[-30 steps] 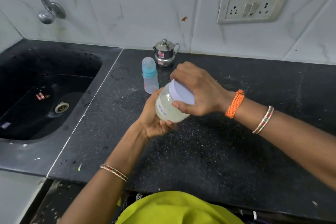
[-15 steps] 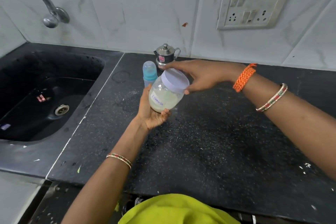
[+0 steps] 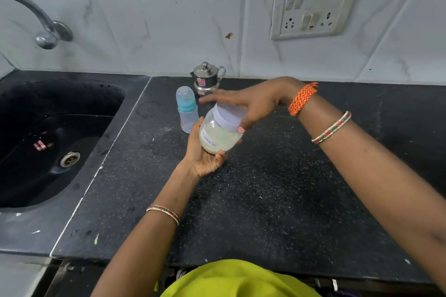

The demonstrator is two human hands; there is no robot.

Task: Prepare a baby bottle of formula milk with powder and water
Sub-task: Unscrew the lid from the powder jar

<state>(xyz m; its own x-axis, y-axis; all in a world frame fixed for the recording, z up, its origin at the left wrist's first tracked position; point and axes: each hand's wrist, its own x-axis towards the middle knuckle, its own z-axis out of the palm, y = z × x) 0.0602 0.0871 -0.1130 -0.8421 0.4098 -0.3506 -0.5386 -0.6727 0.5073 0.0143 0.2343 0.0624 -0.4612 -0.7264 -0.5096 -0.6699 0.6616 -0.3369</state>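
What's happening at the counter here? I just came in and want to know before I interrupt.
A person is working on a jar labelled Formula. The left hand cradles it from below, tilted, above the black counter. The right hand is over its white lid, which is on the jar. The baby bottle stands capped behind, beside a small steel pot.

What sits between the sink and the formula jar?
In the head view, the baby bottle stands between the sink and the formula jar; otherwise bare black counter.

Tap (image 3: 36, 19) cut off left.
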